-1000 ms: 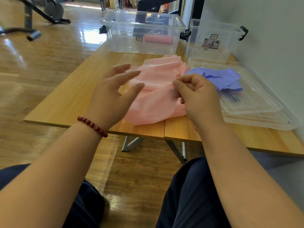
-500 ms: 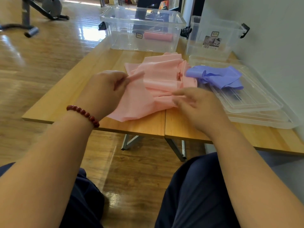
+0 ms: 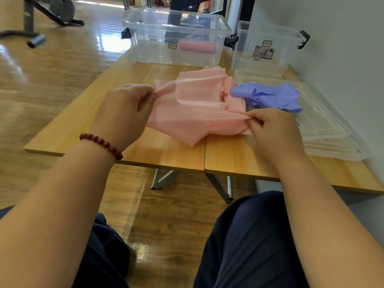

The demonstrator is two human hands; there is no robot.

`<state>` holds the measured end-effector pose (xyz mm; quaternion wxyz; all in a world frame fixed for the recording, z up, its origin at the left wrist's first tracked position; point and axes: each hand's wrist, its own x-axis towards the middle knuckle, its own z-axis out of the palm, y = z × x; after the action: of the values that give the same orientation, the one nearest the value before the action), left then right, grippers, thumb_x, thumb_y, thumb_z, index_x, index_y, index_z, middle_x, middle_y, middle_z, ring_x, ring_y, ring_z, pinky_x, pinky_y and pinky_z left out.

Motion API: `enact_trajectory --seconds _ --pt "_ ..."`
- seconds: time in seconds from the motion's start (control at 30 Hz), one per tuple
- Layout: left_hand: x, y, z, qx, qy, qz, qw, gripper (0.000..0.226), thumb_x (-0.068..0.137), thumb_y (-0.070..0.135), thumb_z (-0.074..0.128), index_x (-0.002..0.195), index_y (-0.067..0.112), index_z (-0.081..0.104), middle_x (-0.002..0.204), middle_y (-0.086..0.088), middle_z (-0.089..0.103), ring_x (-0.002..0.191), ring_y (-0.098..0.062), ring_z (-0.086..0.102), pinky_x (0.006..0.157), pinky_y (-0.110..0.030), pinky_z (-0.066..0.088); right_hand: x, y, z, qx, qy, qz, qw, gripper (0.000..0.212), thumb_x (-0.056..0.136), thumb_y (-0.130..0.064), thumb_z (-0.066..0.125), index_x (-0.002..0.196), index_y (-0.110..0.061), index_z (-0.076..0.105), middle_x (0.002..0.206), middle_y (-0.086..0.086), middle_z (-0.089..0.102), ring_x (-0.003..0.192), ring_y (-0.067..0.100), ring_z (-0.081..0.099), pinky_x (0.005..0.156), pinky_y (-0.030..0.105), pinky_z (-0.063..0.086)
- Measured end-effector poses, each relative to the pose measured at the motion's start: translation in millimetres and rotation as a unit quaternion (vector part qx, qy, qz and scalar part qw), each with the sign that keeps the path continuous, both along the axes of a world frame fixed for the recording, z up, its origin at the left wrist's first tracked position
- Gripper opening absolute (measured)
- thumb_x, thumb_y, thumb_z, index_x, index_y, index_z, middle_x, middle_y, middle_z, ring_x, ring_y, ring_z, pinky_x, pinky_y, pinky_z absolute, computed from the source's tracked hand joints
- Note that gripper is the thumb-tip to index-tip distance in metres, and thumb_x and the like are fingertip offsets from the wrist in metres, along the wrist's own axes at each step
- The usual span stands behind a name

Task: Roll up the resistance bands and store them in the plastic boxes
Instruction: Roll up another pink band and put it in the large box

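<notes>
A crumpled pink resistance band [image 3: 197,104] lies in loose folds on the wooden table [image 3: 162,150]. My left hand [image 3: 126,111] pinches its left edge, and my right hand [image 3: 272,132] pinches its right edge, with the near strip stretched between them. A purple resistance band [image 3: 268,96] lies bunched on the stacked clear lids [image 3: 324,129] at the right. A rolled pink band [image 3: 197,46] rests inside the large clear plastic box [image 3: 176,36] at the back. A smaller clear box [image 3: 264,48] stands to its right.
A white wall runs along the table's right side. The table's front edge is close to my knees, with metal legs below it. Exercise equipment [image 3: 41,19] stands on the wooden floor at the far left.
My left hand closed on the band's left edge and my right hand slid right along the band. The hands have spread apart and pulled the near strip taut.
</notes>
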<state>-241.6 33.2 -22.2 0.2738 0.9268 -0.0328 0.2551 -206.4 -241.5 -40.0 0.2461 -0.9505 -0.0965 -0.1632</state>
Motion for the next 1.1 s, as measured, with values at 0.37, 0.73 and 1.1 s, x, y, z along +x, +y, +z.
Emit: enact_trajectory --seconds 0.37,0.73,1.1 --pt "-6 -26 6 -0.069 -0.02 -0.092 0.993 0.022 0.1 0.031 0.052 0.11 0.023 0.07 0.08 0.014 0.065 0.07 0.001 0.055 0.059 -0.003 0.037 -22 29 23 0.194 0.049 0.121 0.972 0.042 0.093 -0.029 0.062 0.134 -0.033 0.055 0.126 -0.021 0.057 0.109 -0.011 0.049 0.086 0.005 0.034" --pt "7 -43 52 -0.023 0.025 -0.169 0.985 0.016 0.096 0.034 0.055 0.107 0.032 0.067 0.079 0.018 0.064 0.068 0.009 0.054 0.059 -0.001 0.037 -5 47 50 0.396 0.083 0.211 0.89 0.037 0.087 -0.019 0.073 0.114 -0.04 0.059 0.107 0.001 0.067 0.098 0.016 0.068 0.077 0.032 0.058" --pt "28 -51 117 -0.151 0.053 -0.163 0.974 0.008 0.087 0.029 0.068 0.094 0.033 0.067 0.085 0.007 0.069 0.076 0.004 0.063 0.072 -0.012 0.053 16 3 109 0.506 0.004 0.112 0.855 0.015 0.094 -0.011 0.064 0.086 -0.022 0.068 0.087 0.002 0.07 0.089 0.025 0.068 0.075 0.037 0.058"
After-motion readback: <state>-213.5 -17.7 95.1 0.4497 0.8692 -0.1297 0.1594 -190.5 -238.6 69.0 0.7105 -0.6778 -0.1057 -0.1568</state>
